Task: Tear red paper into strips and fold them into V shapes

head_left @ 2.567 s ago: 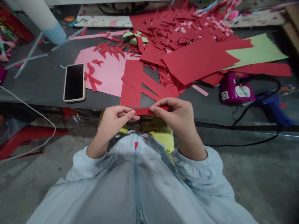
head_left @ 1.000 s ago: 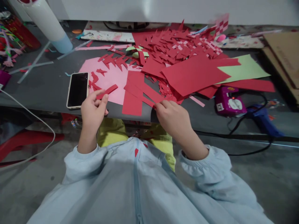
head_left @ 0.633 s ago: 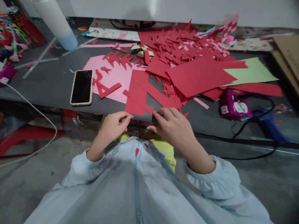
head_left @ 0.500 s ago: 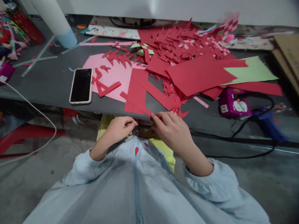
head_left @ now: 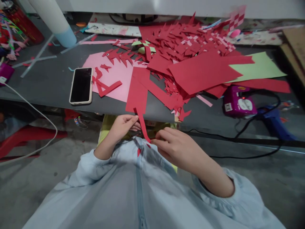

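A narrow red paper strip (head_left: 143, 126) slants down over my lap, just off the table's front edge. My right hand (head_left: 176, 146) pinches its lower end between thumb and fingers. At the strip's upper part, my left hand (head_left: 124, 127) is closed with the thumb tip against its side. Beyond the hands, a red paper rectangle (head_left: 137, 90) lies at the table edge, partly over a pink sheet (head_left: 116, 90). Small red cut pieces, among them a spiky shape with an eye (head_left: 116, 55), rest on the pink sheet. Two small red scraps lie on my jacket.
A phone (head_left: 81, 85) lies left of the pink sheet. Behind is a large heap of red paper cuttings (head_left: 186, 47). To the right are a purple box (head_left: 238, 101) with a black cord and a blue glue gun (head_left: 274, 124). A white-and-blue bottle (head_left: 56, 24) stands back left.
My right hand has drawn the red strip off the table toward my lap, and the strip now hangs steeply. My left hand has risen slightly to meet the strip.
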